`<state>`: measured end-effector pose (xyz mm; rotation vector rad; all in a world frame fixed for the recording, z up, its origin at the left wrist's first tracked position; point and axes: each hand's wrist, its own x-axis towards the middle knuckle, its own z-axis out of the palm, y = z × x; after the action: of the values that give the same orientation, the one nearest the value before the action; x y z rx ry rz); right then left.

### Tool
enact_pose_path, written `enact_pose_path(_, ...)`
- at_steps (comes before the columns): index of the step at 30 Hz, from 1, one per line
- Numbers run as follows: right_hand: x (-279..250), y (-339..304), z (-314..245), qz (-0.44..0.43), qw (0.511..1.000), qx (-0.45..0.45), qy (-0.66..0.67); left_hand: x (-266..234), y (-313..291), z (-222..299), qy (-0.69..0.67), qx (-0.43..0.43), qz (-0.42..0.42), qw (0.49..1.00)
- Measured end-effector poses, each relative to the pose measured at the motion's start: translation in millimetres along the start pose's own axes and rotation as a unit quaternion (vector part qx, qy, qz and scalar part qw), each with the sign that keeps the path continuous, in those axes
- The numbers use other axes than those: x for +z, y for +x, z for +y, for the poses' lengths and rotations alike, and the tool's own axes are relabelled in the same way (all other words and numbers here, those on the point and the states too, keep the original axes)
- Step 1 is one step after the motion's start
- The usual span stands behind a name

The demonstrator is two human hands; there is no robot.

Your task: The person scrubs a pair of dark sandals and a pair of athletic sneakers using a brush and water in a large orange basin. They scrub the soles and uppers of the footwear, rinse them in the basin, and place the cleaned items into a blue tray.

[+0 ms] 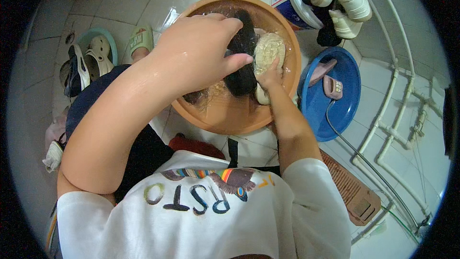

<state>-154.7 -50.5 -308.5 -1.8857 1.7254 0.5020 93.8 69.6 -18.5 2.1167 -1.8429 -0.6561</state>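
A round orange-brown basin point(225, 127) of water stands on the floor before me. My right hand point(272, 74) grips a wet cream-coloured shoe point(269, 48) along the basin's right side, fingers lying over its edge. Beside it, in the middle of the basin, lies a long black shoe point(241, 79), partly hidden by my other hand. My left hand point(203, 45) is raised over the basin's left part. Its thumb stands apart from the fingers, and I see nothing held between them. Another dark item point(194, 97) shows below my left wrist in the water.
At the right stands a blue basin point(352, 91) holding a shower head point(332, 87) with its hose. White shoes point(353, 0) are heaped on a bucket point(294, 9). A brown washboard point(352, 192) lies near pipes point(385, 110). Clogs point(98, 55) sit at the left.
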Motion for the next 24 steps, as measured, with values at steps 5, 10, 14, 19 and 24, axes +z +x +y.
enact_pose_path(5,-53,-16,50,0.01,0.931,-0.246,0.27,3,-10,0,0.01,0.019,0.055,0.998)
enact_pose_path(10,-113,-64,36,0.158,0.889,-0.333,0.272,6,-12,-6,0.031,-0.008,0.054,0.998)
enact_pose_path(14,-106,-62,33,0.166,0.887,-0.324,0.285,7,-6,-4,0.022,-0.008,0.062,0.998)
enact_pose_path(19,-53,-54,18,0.126,0.978,-0.159,0.057,14,3,-9,0.017,-0.018,0.058,0.998)
enact_pose_path(24,7,-38,2,0.044,0.997,0.056,0.037,11,3,-8,-0.005,-0.002,0.048,0.999)
